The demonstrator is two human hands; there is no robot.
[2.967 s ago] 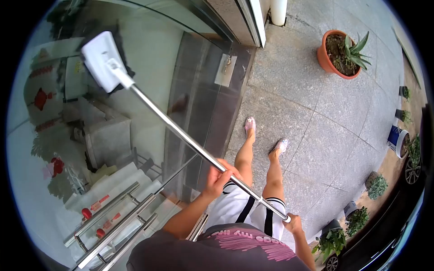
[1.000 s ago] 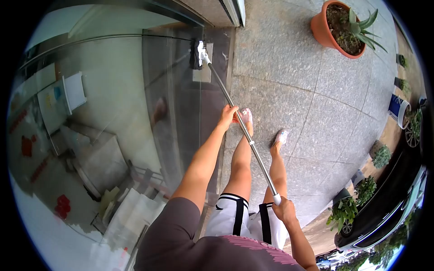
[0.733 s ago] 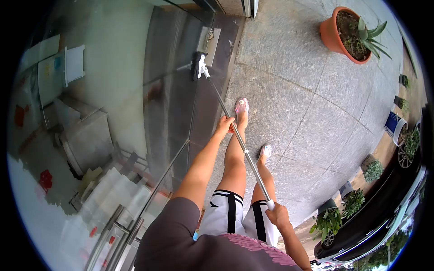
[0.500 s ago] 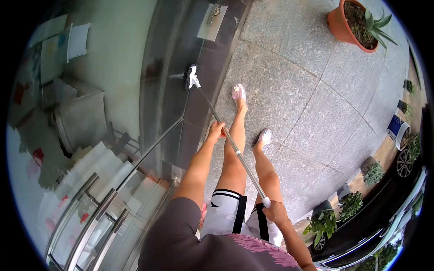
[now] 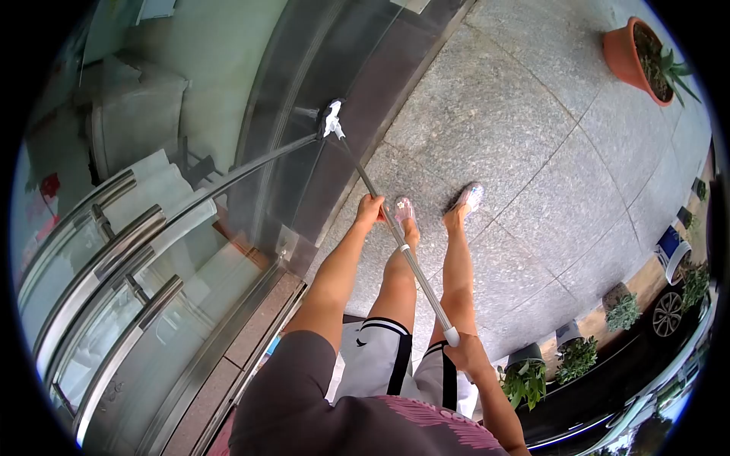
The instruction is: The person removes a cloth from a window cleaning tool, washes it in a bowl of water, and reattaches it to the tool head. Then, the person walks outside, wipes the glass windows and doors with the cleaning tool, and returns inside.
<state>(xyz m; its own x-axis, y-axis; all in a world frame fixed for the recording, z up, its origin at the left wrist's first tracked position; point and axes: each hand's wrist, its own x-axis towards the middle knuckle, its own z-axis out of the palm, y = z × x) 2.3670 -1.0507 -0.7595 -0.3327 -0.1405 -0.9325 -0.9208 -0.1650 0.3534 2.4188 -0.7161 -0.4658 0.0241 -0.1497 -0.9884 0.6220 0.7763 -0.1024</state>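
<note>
A long-handled wiper with a metal pole (image 5: 422, 281) runs diagonally across my body. Its head, a white joint on a black pad (image 5: 331, 120), rests at the dark glossy panel (image 5: 372, 83) along the base of the glass wall, by the end of a metal door edge (image 5: 266, 158). My left hand (image 5: 370, 210) is wrapped round the middle of the pole. Lower down, my right hand (image 5: 468, 353) closes on the pole's white end grip (image 5: 452, 335). Between the pole and the paving, my two feet in clear shoes (image 5: 470, 197) stand apart.
Curved metal door handles (image 5: 141, 323) stand out from the glass on the left. Grey stone paving (image 5: 525, 144) lies ahead and right. An orange pot with a spiky plant (image 5: 630, 53) stands far right. Potted plants (image 5: 582, 357) and a dark parked car (image 5: 608, 387) line the lower right.
My right foot has stepped forward past the left one. The view has turned, so the door handles show larger and the orange pot sits farther right. Both hands keep hold of the pole.
</note>
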